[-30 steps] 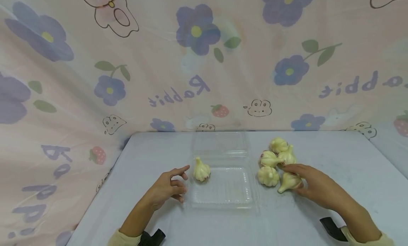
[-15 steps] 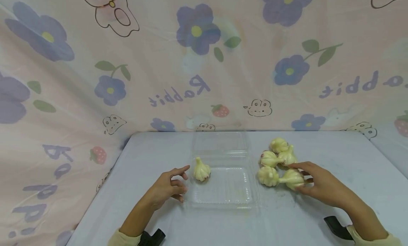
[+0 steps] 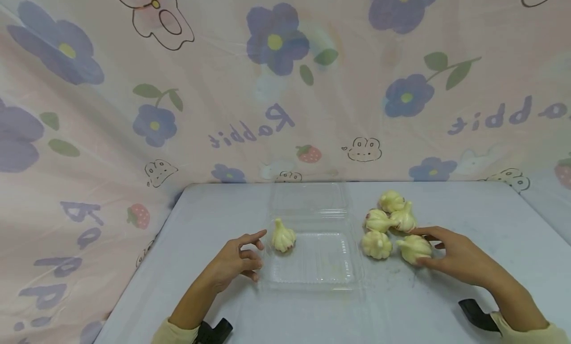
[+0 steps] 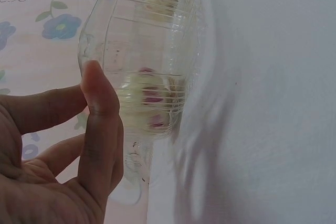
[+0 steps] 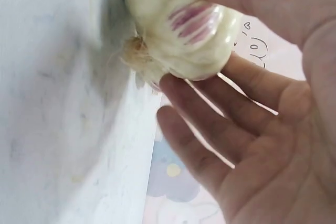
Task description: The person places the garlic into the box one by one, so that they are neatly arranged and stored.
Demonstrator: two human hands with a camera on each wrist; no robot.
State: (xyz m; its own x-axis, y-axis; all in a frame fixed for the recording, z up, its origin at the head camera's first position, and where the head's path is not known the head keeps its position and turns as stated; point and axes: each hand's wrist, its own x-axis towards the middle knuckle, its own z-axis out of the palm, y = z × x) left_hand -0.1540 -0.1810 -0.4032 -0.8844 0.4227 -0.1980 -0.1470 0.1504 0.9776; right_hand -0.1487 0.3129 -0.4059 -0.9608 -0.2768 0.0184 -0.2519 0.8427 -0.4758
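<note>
My right hand [image 3: 452, 252] pinches a garlic bulb [image 3: 415, 250] between thumb and fingers at the right of the table. In the right wrist view that garlic bulb [image 5: 181, 30] shows purple streaks and its root end, with the thumb on one side and fingers on the other. Beside the left wall of a clear plastic clamshell box [image 3: 312, 284], my left hand [image 3: 236, 262] has its fingers loosely bent, a fingertip at the box's edge in the left wrist view. Inside the box, at the left, sits one garlic bulb [image 3: 283, 236].
Several garlic bulbs cluster right of the box, including a front bulb [image 3: 376, 245] and a far bulb [image 3: 391, 201]. The box's lid [image 3: 308, 198] lies open toward the back. A patterned curtain [image 3: 285, 86] hangs behind the white table [image 3: 308, 319].
My right hand has drawn its garlic bulb to the right, apart from the front bulb, and the bulb has turned in the fingers. The left hand stays at the box.
</note>
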